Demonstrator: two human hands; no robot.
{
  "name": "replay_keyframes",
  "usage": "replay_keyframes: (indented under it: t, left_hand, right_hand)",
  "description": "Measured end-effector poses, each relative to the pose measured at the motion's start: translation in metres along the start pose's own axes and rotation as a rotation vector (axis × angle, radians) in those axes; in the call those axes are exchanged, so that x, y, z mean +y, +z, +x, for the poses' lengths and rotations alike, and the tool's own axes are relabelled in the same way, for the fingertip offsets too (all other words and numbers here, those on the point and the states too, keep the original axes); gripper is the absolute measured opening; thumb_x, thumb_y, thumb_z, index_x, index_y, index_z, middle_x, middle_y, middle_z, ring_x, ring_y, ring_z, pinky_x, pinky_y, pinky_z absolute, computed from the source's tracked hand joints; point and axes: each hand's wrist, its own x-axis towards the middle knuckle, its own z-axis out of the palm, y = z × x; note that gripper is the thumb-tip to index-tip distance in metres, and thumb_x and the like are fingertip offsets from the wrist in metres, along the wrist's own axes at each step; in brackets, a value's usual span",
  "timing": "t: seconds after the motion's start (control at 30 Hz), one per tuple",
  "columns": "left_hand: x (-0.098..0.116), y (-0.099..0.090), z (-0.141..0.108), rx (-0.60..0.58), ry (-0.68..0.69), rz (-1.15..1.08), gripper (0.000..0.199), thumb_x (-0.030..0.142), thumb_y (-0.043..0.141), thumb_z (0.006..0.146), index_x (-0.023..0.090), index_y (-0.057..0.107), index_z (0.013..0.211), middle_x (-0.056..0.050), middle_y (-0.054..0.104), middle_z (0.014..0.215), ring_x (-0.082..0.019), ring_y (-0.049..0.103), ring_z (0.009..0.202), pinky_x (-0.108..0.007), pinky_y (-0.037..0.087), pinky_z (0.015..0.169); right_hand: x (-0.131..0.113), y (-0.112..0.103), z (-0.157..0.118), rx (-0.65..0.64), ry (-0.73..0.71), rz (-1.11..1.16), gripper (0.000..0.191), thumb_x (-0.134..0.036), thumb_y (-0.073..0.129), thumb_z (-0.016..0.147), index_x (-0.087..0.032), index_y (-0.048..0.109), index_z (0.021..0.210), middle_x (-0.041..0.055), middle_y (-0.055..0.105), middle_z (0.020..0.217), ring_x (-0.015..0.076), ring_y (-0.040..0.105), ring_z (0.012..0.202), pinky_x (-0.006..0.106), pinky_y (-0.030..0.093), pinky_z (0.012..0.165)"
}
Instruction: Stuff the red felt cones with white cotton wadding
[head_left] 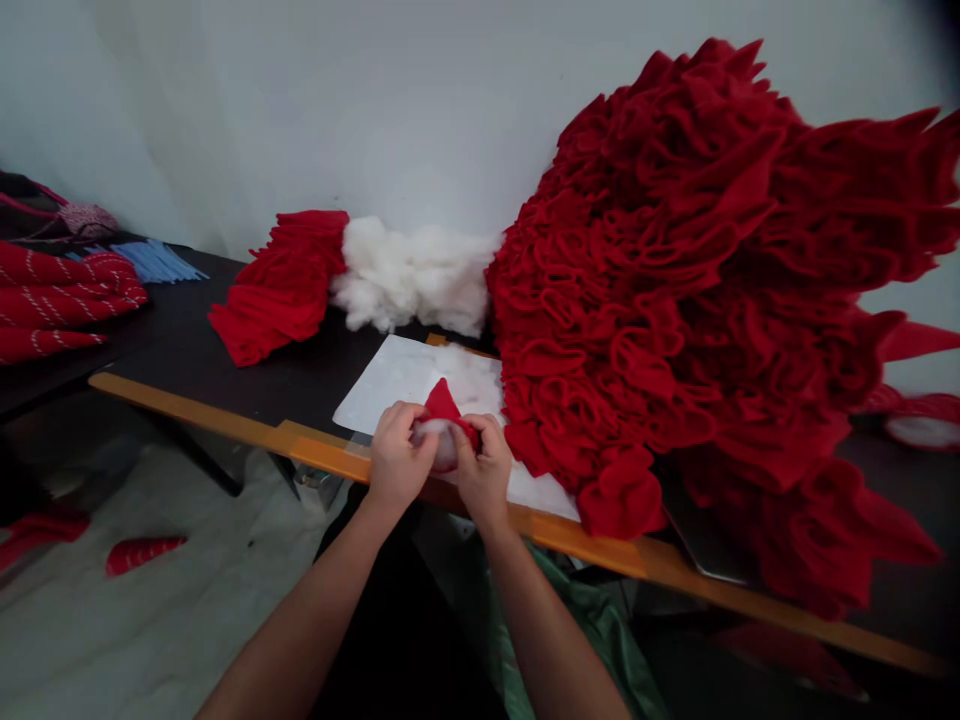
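Note:
A small pointed piece of red felt [442,400] is held between both hands above the front edge of the table, with a tuft of white stuffing [444,446] at its near side. My left hand [397,455] grips its left side, fingers bent and thumb on the stuffing. On the right side, my right hand [486,468] pinches the red felt, its thumb beside the stuffing. Beneath and beyond the hands lies a white sheet [375,385] with loose white fluff on it.
A tall heap of red felt pieces [637,290] rises at the right. White stuffing [420,270] and a red felt stack [281,285] stand at the back. Striped red fabric [60,295] and blue strips [161,260] lie far left. Orange tape [225,422] lines the table edge.

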Motion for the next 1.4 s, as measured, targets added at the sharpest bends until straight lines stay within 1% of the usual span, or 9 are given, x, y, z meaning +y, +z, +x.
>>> replay_keyframes:
  t: [0.13,0.4,0.5,0.7,0.9,1.13,1.2,1.27,1.4]
  left_hand:
    - [-0.002,0.000,0.003,0.028,-0.058,-0.005,0.019,0.005,0.049,0.064,0.019,0.054,0.077,-0.001,0.056,0.076,-0.017,0.053,0.075,-0.030,0.043,0.071]
    - [0.006,-0.024,0.005,-0.168,-0.110,-0.315,0.022,0.023,0.058,0.075,0.018,0.056,0.096,-0.004,0.058,0.089,-0.015,0.056,0.081,-0.028,0.047,0.073]
    - [0.002,-0.021,0.006,-0.156,-0.062,-0.196,0.007,0.017,0.055,0.076,0.019,0.059,0.081,-0.001,0.057,0.078,-0.013,0.054,0.070,-0.025,0.045,0.066]
    - [0.004,-0.009,0.005,0.067,-0.013,0.035,0.015,0.006,0.049,0.071,0.018,0.052,0.079,-0.001,0.052,0.075,-0.013,0.052,0.069,-0.026,0.044,0.065]
    - [0.006,-0.013,0.007,-0.064,0.100,-0.024,0.012,0.017,0.055,0.076,0.020,0.054,0.088,-0.001,0.054,0.079,-0.014,0.053,0.071,-0.026,0.045,0.066]
    - [-0.003,-0.007,0.007,0.045,0.064,-0.024,0.010,0.014,0.053,0.075,0.020,0.056,0.082,-0.003,0.055,0.080,-0.015,0.052,0.073,-0.028,0.044,0.069]
    - [-0.005,-0.009,0.001,0.102,-0.062,-0.279,0.017,0.025,0.061,0.074,0.020,0.057,0.089,-0.004,0.055,0.090,-0.015,0.054,0.080,-0.028,0.046,0.075]
    - [-0.006,-0.011,-0.003,0.137,-0.366,-0.623,0.030,0.038,0.064,0.073,0.020,0.056,0.094,-0.005,0.056,0.096,-0.015,0.055,0.082,-0.028,0.047,0.075]
    - [0.003,-0.008,0.001,-0.082,-0.944,-1.299,0.049,0.059,0.052,0.076,0.014,0.059,0.095,-0.009,0.063,0.091,-0.019,0.061,0.080,-0.032,0.051,0.071]
  right_hand:
    - [0.001,0.000,0.000,0.049,0.005,-0.045,0.005,-0.021,0.051,0.082,-0.019,0.056,0.082,-0.0003,0.055,0.076,0.0139,0.052,0.072,0.026,0.041,0.068]
    - [0.008,-0.004,0.007,-0.004,0.034,0.024,0.007,-0.026,0.053,0.081,-0.020,0.057,0.081,-0.0001,0.055,0.077,0.0147,0.052,0.074,0.027,0.041,0.069]
    - [0.007,-0.003,0.007,-0.022,0.019,0.041,0.007,-0.026,0.053,0.081,-0.020,0.057,0.082,-0.0002,0.055,0.077,0.0146,0.052,0.074,0.027,0.041,0.069]
    - [0.002,-0.003,0.007,-0.020,0.020,0.037,0.006,-0.024,0.053,0.080,-0.020,0.057,0.083,-0.0004,0.055,0.077,0.0143,0.052,0.075,0.027,0.042,0.069]
    - [0.001,-0.005,0.009,-0.063,-0.010,0.022,0.005,-0.022,0.052,0.081,-0.020,0.056,0.082,-0.0005,0.055,0.077,0.0144,0.052,0.075,0.027,0.042,0.070]
    - [-0.004,-0.003,0.011,-0.037,0.019,0.076,0.006,-0.023,0.052,0.080,-0.019,0.056,0.082,0.0001,0.056,0.078,0.0143,0.053,0.076,0.028,0.043,0.071]
    - [-0.004,-0.006,0.016,-0.002,0.080,0.139,0.010,-0.028,0.054,0.080,-0.019,0.056,0.083,-0.0003,0.056,0.077,0.0138,0.053,0.074,0.027,0.043,0.069]
    - [-0.003,-0.006,0.021,0.026,0.149,0.216,0.016,-0.034,0.056,0.079,-0.019,0.055,0.084,-0.0012,0.055,0.076,0.0128,0.052,0.071,0.026,0.043,0.066]
    - [-0.006,0.000,0.024,-0.009,0.264,0.363,0.023,-0.041,0.058,0.076,-0.019,0.054,0.082,-0.0024,0.052,0.071,0.0115,0.049,0.064,0.024,0.042,0.058]
